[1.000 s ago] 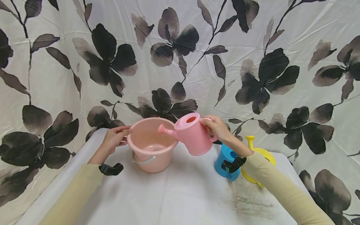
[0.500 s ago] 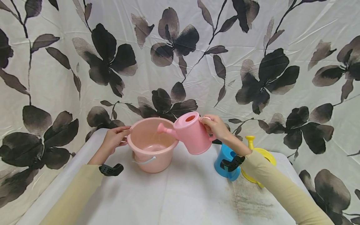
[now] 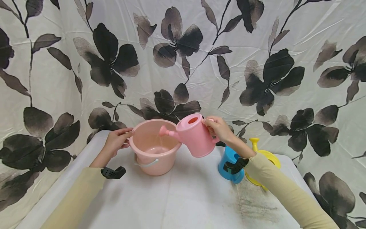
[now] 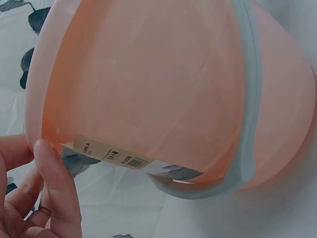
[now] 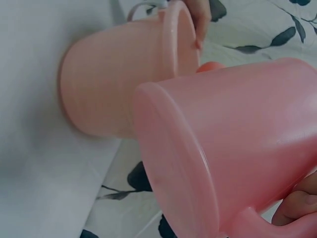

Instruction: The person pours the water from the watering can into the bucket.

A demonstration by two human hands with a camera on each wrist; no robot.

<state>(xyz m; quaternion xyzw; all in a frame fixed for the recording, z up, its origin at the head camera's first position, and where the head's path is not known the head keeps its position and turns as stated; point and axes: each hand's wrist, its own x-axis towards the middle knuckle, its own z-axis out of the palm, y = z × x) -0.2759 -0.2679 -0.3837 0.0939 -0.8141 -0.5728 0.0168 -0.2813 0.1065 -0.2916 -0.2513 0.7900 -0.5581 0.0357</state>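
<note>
A peach bucket (image 3: 154, 162) stands upright on the white-covered table. My left hand (image 3: 115, 141) pinches its rim at the left side; in the left wrist view the thumb (image 4: 52, 171) lies against the rim's edge. With my right hand (image 3: 218, 128) I grip the handle of a pink watering can (image 3: 197, 138), raised off the table and tipped left. Its spout (image 3: 168, 132) reaches over the bucket's opening, and a faint thin stream of water falls from it inside. The right wrist view shows the can's base and handle (image 5: 270, 229) up close, with fingers behind the handle.
A blue watering can (image 3: 227, 165) and a yellow watering can (image 3: 254, 144) stand at the right, partly behind my right forearm. The bucket's pale bail handle (image 3: 148, 163) hangs down in front. A floral curtain (image 3: 177, 79) rises behind the table; a dirty smudge (image 3: 254, 203) marks the cloth.
The pink watering can has shifted slightly left and up. A thin stream from its spout, not visible a second ago, now shows. My left hand and the bucket have stayed in place.
</note>
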